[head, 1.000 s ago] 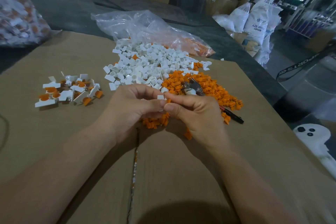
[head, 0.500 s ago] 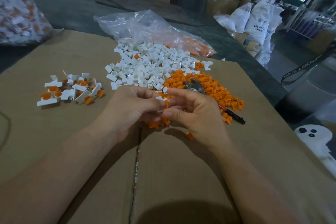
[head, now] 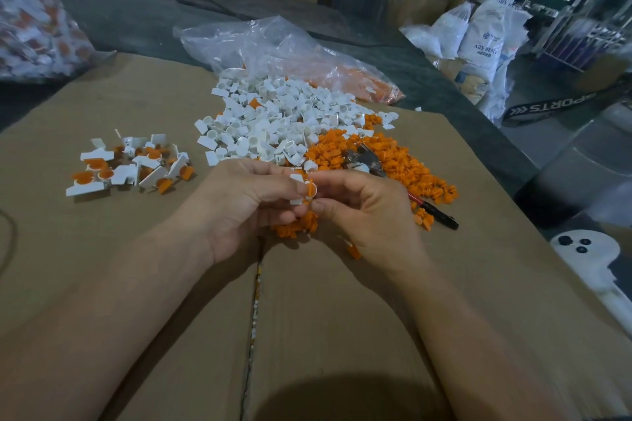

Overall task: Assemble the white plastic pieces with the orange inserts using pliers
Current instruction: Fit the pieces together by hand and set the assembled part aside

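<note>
A few finished pieces (head: 130, 166) lie left of centre; big white pile (head: 277, 123) and orange pile (head: 383, 161) remain. Left hand (head: 246, 202) pinches a white piece (head: 296, 189); right hand (head: 369, 212) pinches an orange insert (head: 310, 190). Pliers (head: 376, 167) lie unused.

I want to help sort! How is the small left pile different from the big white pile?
The small pile mixes white and orange pieces; the white pile is nearly all white. The small pile has few pieces, the white pile many. The small pile lies alone; the white pile touches the orange pile. Both sit on the cardboard.
</note>
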### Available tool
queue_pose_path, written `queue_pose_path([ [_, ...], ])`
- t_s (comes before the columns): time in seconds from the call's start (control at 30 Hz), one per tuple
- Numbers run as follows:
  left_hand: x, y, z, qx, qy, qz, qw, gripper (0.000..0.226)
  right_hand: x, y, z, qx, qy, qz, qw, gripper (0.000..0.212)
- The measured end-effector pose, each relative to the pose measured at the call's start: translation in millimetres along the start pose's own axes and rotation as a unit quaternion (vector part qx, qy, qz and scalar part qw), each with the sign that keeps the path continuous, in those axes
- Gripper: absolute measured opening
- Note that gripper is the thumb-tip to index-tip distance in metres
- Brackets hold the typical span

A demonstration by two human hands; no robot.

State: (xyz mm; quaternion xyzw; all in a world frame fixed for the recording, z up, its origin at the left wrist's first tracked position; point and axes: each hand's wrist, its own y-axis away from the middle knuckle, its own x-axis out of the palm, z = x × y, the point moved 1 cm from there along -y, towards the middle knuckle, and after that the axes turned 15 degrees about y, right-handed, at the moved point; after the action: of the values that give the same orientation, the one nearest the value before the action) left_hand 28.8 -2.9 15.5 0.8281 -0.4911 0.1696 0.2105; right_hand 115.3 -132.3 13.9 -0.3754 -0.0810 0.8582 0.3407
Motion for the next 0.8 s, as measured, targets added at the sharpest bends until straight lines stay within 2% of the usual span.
queue_pose_path([
  [0.4,2.1,0.9,-2.2,-0.024,-0.01,-0.003,1.0,0.012,-0.3,-0.3,-2.7,-0.006,0.026,0.001,1.0,0.044],
  [0.53,2.0,1.6,-3.1,-0.027,-0.018,0.007,0.999,0.003,-0.3,-0.1,-1.4,-0.015,0.041,-0.001,0.999,0.04],
  [0.8,1.6,0.9,-1.1,-0.016,-0.013,0.009,1.0,0.008,-0.9,1.2,4.0,-0.016,-0.03,-0.011,0.999,0.038],
])
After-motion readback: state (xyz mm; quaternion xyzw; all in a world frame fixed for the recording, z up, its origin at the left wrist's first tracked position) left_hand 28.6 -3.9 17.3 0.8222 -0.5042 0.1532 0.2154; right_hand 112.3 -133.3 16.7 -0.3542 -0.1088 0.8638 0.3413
